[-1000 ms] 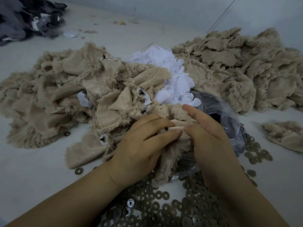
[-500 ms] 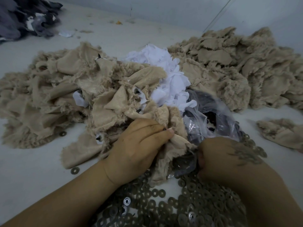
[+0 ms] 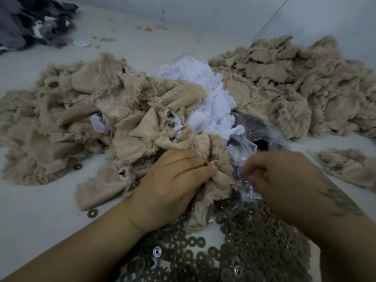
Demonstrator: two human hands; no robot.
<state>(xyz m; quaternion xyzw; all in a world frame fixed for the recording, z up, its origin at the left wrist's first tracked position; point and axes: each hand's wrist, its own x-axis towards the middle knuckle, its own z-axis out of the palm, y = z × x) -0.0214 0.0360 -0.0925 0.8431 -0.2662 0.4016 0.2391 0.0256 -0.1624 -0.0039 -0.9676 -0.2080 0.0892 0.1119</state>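
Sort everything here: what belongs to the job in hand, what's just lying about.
In hand: left hand gripping the beige plush piece; right hand, blurred, by the washers; clear bag.
Lying about: grey fabric heap; far beige heap; yellow scrap.

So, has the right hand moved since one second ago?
Yes. The right hand then touched the left hand on the beige fabric piece; now it is apart, further right, in front of the clear plastic bag.
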